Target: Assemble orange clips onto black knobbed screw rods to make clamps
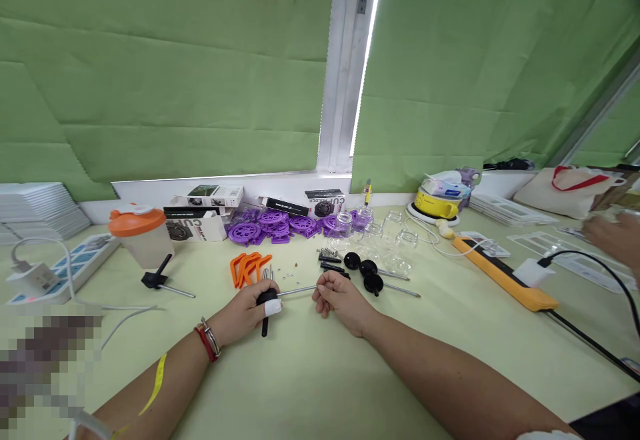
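Rod (297,291) looks stiff, light and smooth, best gripped at its black head (266,297), where my left fingers (263,286) clamp; my right fingers (326,287) pinch its tip.

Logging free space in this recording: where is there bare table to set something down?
Bare table lies between the left forearm and right forearm, and between the right forearm and orange power strip. It is crowded beyond the left hand with orange pieces and purple parts, and beyond the right hand with black discs and clear cups.
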The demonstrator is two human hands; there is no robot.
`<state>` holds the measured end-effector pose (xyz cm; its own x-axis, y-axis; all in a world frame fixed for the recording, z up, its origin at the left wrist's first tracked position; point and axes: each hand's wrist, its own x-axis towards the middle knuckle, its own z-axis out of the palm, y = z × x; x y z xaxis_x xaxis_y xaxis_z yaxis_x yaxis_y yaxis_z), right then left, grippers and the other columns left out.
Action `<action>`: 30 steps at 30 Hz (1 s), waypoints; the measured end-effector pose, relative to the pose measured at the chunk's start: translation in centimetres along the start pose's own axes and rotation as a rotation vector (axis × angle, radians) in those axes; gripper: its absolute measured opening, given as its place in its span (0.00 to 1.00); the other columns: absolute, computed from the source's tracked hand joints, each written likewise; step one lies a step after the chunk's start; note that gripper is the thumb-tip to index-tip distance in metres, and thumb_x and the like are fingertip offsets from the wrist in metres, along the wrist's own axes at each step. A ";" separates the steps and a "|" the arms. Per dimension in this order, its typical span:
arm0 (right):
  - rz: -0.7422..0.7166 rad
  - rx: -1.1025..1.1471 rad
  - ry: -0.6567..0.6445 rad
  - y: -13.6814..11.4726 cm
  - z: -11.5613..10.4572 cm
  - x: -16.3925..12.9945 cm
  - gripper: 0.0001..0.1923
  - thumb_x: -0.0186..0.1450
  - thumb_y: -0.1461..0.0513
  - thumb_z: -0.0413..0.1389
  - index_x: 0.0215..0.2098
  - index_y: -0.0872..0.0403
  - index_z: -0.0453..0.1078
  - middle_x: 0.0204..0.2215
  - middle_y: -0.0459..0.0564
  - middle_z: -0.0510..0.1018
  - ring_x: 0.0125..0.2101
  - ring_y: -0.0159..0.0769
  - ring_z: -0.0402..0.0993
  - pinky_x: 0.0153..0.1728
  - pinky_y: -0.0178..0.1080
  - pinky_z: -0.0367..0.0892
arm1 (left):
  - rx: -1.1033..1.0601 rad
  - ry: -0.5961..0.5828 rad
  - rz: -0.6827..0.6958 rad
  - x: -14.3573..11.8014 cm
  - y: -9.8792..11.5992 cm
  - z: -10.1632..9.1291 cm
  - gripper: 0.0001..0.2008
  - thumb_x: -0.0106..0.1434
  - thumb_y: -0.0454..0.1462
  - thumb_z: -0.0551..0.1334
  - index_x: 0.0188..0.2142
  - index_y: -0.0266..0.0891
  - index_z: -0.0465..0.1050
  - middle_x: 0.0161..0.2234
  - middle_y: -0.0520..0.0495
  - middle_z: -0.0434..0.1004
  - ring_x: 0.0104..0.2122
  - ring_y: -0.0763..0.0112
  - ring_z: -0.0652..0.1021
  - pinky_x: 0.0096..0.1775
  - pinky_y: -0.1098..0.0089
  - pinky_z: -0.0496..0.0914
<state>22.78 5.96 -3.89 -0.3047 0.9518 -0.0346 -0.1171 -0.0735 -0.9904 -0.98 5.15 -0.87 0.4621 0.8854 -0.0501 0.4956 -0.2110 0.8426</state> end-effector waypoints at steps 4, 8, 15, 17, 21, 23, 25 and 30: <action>-0.003 -0.027 -0.006 0.2 -0.1 0.1 0.17 0.58 0.50 0.57 0.31 0.53 0.61 0.27 0.46 0.73 0.22 0.29 0.68 0.23 0.35 0.63 | -0.002 0.002 -0.003 0.0 0.1 0.0 0.15 0.61 0.48 0.56 0.38 0.39 0.64 0.25 0.56 0.58 0.21 0.77 0.62 0.23 0.75 0.59; -0.002 -0.063 -0.013 0.3 -0.2 0.1 0.17 0.60 0.49 0.55 0.31 0.54 0.62 0.28 0.47 0.74 0.22 0.29 0.68 0.23 0.35 0.63 | 0.007 0.010 -0.004 0.0 -0.2 0.1 0.15 0.61 0.48 0.56 0.39 0.39 0.65 0.25 0.56 0.59 0.21 0.77 0.62 0.23 0.74 0.59; 0.020 -0.051 0.002 -0.1 0.0 0.0 0.18 0.60 0.48 0.54 0.30 0.55 0.62 0.27 0.48 0.73 0.22 0.29 0.68 0.23 0.36 0.64 | 0.012 0.010 0.007 0.1 -0.1 0.0 0.16 0.61 0.49 0.56 0.39 0.39 0.65 0.24 0.56 0.60 0.21 0.76 0.63 0.23 0.74 0.60; 0.025 -0.013 0.006 -0.2 0.0 0.0 0.17 0.59 0.49 0.56 0.33 0.54 0.62 0.27 0.46 0.72 0.22 0.30 0.69 0.22 0.35 0.63 | 0.002 0.008 0.007 0.1 -0.1 0.0 0.16 0.60 0.50 0.56 0.38 0.39 0.65 0.25 0.56 0.59 0.21 0.76 0.63 0.23 0.74 0.60; 0.016 0.015 -0.002 0.0 -0.1 0.0 0.17 0.58 0.51 0.57 0.35 0.53 0.60 0.26 0.45 0.72 0.22 0.30 0.69 0.22 0.35 0.64 | -0.012 0.006 0.003 0.1 -0.2 0.1 0.17 0.60 0.50 0.56 0.39 0.39 0.64 0.25 0.56 0.59 0.20 0.77 0.62 0.23 0.74 0.60; 0.007 0.002 -0.005 0.1 -0.1 0.1 0.16 0.58 0.51 0.57 0.34 0.53 0.60 0.26 0.45 0.72 0.22 0.30 0.69 0.22 0.36 0.64 | -0.011 0.006 -0.006 0.1 -0.2 0.1 0.17 0.60 0.50 0.56 0.38 0.39 0.64 0.25 0.56 0.59 0.20 0.77 0.62 0.22 0.74 0.60; 0.002 -0.012 -0.006 0.2 -0.1 0.1 0.16 0.58 0.50 0.57 0.32 0.53 0.60 0.26 0.46 0.73 0.22 0.30 0.69 0.23 0.36 0.64 | -0.009 0.005 -0.010 0.1 -0.2 0.1 0.17 0.60 0.51 0.56 0.38 0.40 0.64 0.25 0.56 0.59 0.20 0.77 0.62 0.22 0.74 0.59; 0.016 -0.043 -0.007 0.0 -0.1 0.0 0.17 0.59 0.49 0.55 0.31 0.54 0.61 0.27 0.47 0.74 0.22 0.29 0.69 0.23 0.36 0.63 | -0.005 0.008 -0.009 0.0 0.0 0.1 0.17 0.59 0.50 0.57 0.37 0.39 0.65 0.24 0.55 0.58 0.20 0.76 0.62 0.23 0.74 0.59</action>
<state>22.85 6.02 -3.94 -0.3131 0.9484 -0.0496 -0.0717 -0.0757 -0.9946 -0.89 5.11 -0.93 0.4518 0.8905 -0.0530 0.4955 -0.2012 0.8450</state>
